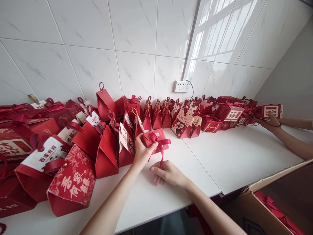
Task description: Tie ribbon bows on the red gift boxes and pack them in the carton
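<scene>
My left hand (141,151) is closed on a small red gift box with a red ribbon bow (156,138), holding it just above the white table (220,156). My right hand (168,173) lies on the table right below the box, fingers stretched out to the left, close to the hanging ribbon tail (161,156). It holds nothing. Several red gift bags and boxes (107,147) stand right beside my left hand.
A long row of red gift boxes (183,120) lines the tiled wall. At the far right another person's hand (269,121) holds a red box (272,111). An open cardboard carton (256,209) sits below the table's edge. A wall socket (182,86) is behind.
</scene>
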Available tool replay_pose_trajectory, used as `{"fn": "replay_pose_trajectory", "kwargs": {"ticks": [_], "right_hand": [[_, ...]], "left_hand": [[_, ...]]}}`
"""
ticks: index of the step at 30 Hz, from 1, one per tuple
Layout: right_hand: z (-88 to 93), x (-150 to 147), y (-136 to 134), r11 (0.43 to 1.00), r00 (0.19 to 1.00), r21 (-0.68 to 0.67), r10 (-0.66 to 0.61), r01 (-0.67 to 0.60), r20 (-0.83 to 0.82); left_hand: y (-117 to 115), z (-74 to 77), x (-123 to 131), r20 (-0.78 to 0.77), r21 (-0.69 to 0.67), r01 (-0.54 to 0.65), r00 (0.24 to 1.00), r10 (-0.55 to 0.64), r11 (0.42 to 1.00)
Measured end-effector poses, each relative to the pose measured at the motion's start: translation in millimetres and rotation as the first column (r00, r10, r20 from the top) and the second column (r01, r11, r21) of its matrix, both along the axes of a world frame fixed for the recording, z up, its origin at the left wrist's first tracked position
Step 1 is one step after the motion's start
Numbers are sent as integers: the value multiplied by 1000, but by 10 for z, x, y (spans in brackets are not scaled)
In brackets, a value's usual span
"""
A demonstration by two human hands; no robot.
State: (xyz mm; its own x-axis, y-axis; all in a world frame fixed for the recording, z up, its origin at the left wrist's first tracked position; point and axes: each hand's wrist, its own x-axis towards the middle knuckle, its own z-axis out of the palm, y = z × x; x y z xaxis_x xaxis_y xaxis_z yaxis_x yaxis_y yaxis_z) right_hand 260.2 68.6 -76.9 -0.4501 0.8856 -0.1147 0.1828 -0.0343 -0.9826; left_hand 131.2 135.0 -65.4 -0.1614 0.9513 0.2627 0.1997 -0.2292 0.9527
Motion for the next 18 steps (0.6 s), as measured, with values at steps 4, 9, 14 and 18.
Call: {"fn": "replay_pose_trajectory", "kwargs": {"ticks": [4, 9, 14, 18], "right_hand": [[-26, -316, -57, 983, 977, -46, -184, 180, -109], [-13, -520, -107, 937, 912, -85, -349, 338, -214], [-37, -512, -141, 925, 891, -86, -380, 370, -248], [-37, -499, -161, 911, 885, -93, -413, 402, -216]], "left_hand": [[-6, 0, 24, 15, 2, -21, 1000, 21, 1000], [-3, 26, 25, 66, -25, 7, 998, -6, 1000], [-18, 16, 29, 14, 0, 5, 1000, -5, 1000], [-57, -6, 48, -20, 30, -7, 1000, 7, 1000]]}}
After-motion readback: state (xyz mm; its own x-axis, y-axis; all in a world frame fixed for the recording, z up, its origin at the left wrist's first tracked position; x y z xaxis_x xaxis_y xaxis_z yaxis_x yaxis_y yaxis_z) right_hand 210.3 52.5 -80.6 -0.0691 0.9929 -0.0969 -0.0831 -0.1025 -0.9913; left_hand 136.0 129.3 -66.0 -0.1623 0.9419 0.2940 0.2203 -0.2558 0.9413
